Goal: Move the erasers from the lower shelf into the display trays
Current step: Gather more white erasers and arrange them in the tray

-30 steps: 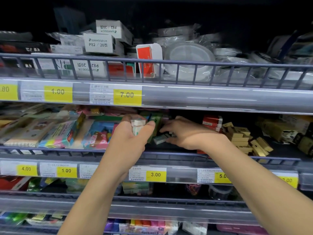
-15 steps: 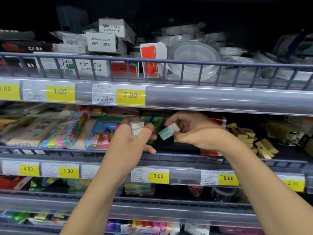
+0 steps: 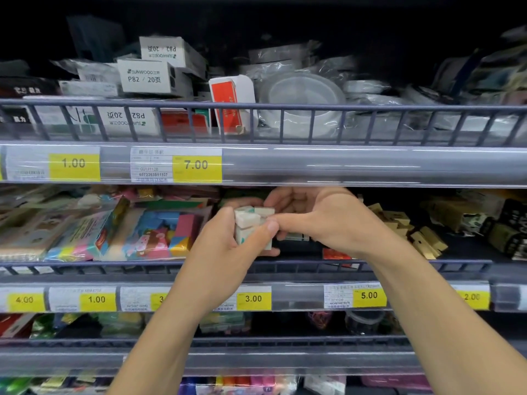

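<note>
L hand (image 3: 225,246) grips a stack of white erasers (image 3: 251,226) w/ curled fingers; R hand (image 3: 322,218) pinches the top one, above shelf rail (image 3: 114,266).

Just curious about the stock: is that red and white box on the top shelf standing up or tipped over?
Tipped: the red and white box leans rightward behind the shelf rail.

Bare to the fingertips: left hand (image 3: 225,246) and right hand (image 3: 328,220), plain and unadorned. Equally uncovered, both forearms (image 3: 176,323), slim at the wrists and broadening steadily toward the bottom edge of the view. Smooth along their whole visible length, lightly glossed by the overhead light. Short, pale, neatly trimmed thumbnail (image 3: 273,225) on the left. Faint creases across knuckles and wrists, blurred at this sharpness.
</note>
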`<state>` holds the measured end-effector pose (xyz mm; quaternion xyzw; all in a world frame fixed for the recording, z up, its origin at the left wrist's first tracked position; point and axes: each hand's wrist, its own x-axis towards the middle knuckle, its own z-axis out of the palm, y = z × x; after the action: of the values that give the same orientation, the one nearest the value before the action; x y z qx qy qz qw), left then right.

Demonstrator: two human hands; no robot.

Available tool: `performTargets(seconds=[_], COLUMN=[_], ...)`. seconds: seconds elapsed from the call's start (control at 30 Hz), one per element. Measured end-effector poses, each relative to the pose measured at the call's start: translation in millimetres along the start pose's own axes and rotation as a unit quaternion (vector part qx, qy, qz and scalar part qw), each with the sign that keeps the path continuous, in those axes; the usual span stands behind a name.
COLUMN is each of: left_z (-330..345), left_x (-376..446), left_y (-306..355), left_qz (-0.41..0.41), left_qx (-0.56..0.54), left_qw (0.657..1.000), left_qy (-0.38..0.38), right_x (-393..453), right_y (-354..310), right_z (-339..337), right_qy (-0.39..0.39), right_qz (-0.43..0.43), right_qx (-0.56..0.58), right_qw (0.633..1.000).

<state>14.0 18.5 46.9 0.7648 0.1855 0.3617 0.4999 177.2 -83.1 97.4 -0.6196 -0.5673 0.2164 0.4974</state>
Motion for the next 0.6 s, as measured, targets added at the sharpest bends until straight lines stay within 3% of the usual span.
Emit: performTargets(seconds=[0.17,0.23,0.33,0.47,0.6], left_z=[-0.9,-1.3,-1.0,1.6,2.7], left_x=[2.1,3.7,4.7,6.3,8.9], left_y=[-1.7,-4.5,-4.3,-4.4,-8.1], left_qz=[0.014,0.005,-0.010,-0.021,-0.025], left_qx=[-0.012,0.015,0.035,0.026,0.030], left_qw=[1.000,1.000,0.999,0.998,0.998], left_qy=[0.009,0.020,0.040,0.048,0.052], right_x=[-8.8,-6.0,7.7,22.0,27.2], right_y=[0.8,4.5,19.4,41.0,58.1], right_z=[-10.1,-14.3,-23.6,-27.4,-17.1], right_qy=[-0.051,-0.011,0.066,-0.025,-0.080], right_qz=[0.012,0.021,0.073,0.096,0.094], right_qx=[0.084,0.060,-0.154,-0.415,-0.526], right_qw=[0.995,0.998,0.983,0.905,0.842])
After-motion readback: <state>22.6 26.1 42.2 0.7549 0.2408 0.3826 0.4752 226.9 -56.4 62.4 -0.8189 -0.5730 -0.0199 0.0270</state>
